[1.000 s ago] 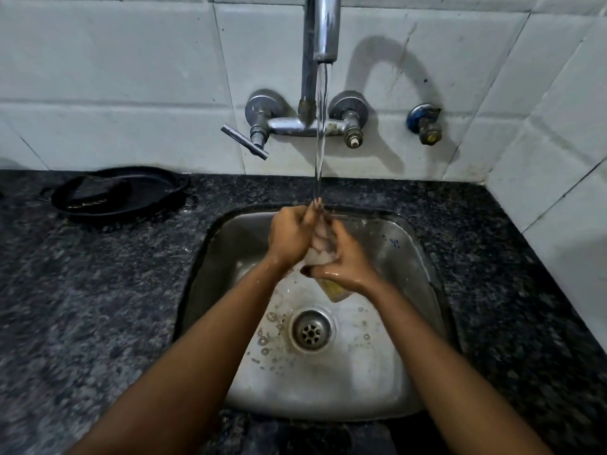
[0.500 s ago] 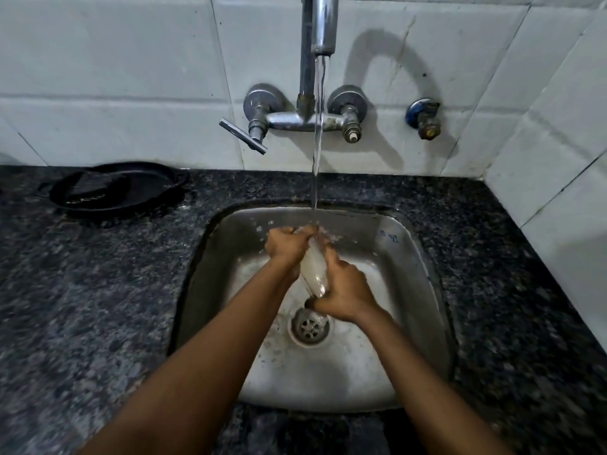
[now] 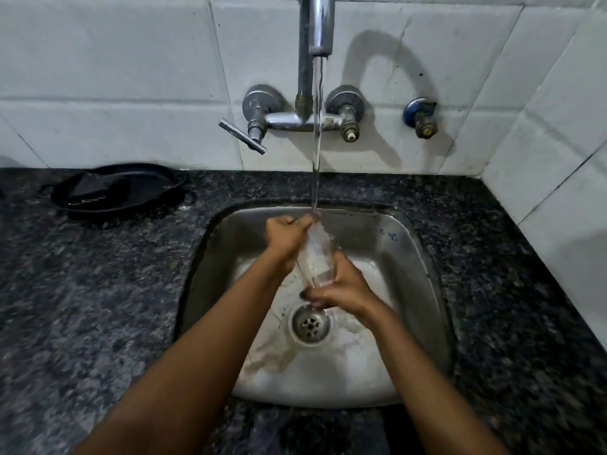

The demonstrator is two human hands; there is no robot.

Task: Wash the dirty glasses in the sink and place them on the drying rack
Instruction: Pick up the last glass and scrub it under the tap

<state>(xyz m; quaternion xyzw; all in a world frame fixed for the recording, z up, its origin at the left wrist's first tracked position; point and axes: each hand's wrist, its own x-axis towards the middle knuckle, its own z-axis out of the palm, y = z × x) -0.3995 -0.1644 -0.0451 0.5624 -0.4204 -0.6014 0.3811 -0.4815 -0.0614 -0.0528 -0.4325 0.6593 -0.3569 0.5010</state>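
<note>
A dark speckled stone counter (image 3: 98, 307) spreads out to either side of the fingers and behind them, meeting a white tiled wall (image 3: 108, 70) beyond. Set into the counter, directly beneath and around both hands, is a steel sink (image 3: 414, 257), its round drain (image 3: 310, 324) lying just below the right fingertips, with brownish residue on the basin floor nearer the viewer than the drain. Well off to the left of the left fingers, on the counter by the wall, rests a shallow black pan (image 3: 115, 190). Above the fingers a chrome tap (image 3: 317, 24) is fixed to the wall, and a stream of water (image 3: 316, 133) falls from its spout straight down onto the spot where the left fingers meet the glass. A lever handle (image 3: 241, 135) sticks out to the left of the stream, and a separate small valve (image 3: 422, 116) sits on the wall off to the right. The clear glass (image 3: 317, 254) is held tilted over the basin between the two hands, its upper end under the stream. The left hand (image 3: 289, 238) grips that upper end, fingers curled tight around it. The right hand (image 3: 341, 289) holds the lower end, fingers wrapped underneath it, just above the drain.
</note>
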